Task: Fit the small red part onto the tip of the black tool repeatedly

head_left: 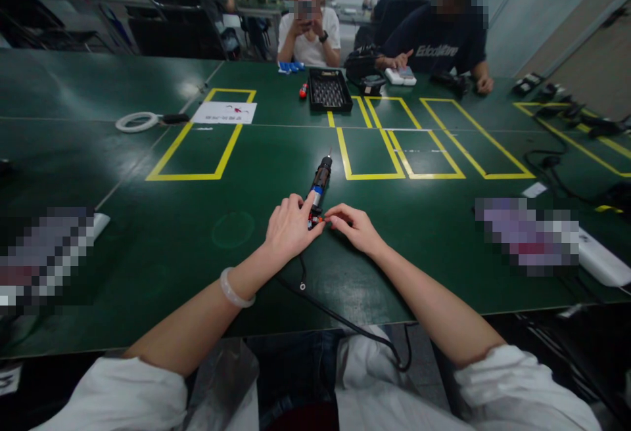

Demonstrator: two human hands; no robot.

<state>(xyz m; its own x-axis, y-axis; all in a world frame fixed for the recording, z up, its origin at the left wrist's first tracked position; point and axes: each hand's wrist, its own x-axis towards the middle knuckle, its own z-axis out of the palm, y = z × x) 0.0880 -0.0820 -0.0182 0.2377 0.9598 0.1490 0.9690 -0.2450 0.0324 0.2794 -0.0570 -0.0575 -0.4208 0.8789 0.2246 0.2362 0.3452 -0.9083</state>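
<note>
A slim electric screwdriver (323, 173) lies on the green table (177, 221), its thin bit pointing away from me. Its body is black with a blue and silver band. My left hand (292, 222) rests over its rear part and grips it, hiding much of the handle. Small red and orange parts (317, 221) show at the rear end, between my hands. My right hand (355, 227) is there too, its thumb and index finger curled close together by the orange part; what they pinch, if anything, is too small to tell. A black cable (340, 318) runs toward the table's near edge.
Yellow tape rectangles (377, 176) mark the table. Farther back are a black tray (330, 110) of small parts, a red object (303, 91), a white sheet (225, 113) and a tape ring (137, 122). Pixelated devices lie at both sides. Two people sit opposite.
</note>
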